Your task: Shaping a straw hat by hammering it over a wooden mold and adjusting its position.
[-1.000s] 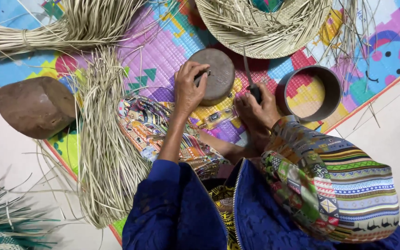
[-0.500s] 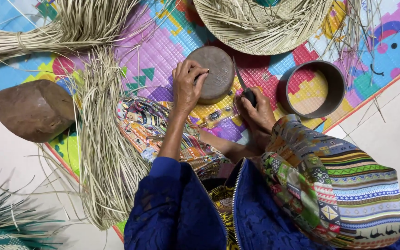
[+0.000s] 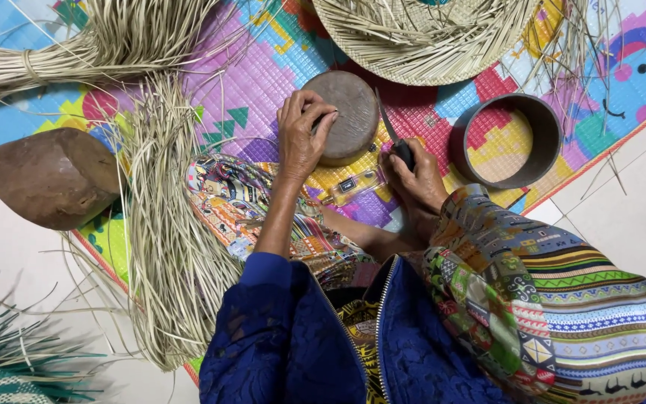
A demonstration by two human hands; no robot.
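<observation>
From the head view, my left hand (image 3: 302, 135) rests on the round wooden block (image 3: 344, 116), fingers curled over its left edge and gripping it. The block lies on the colourful play mat (image 3: 263, 67), just below the woven straw hat brim (image 3: 428, 37). My right hand (image 3: 413, 176) is clenched around the dark handle of a knife (image 3: 392, 138), its blade pointing up beside the block. A brown ring (image 3: 506, 138) sits to the right, and loose dried straw (image 3: 166, 224) lies to the left near a brown stone (image 3: 54, 176).

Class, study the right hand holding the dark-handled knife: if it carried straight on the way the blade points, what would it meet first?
Most likely the round wooden block beside the blade; the right hand aims its knife up along the block's edge, though depth is unclear.
</observation>
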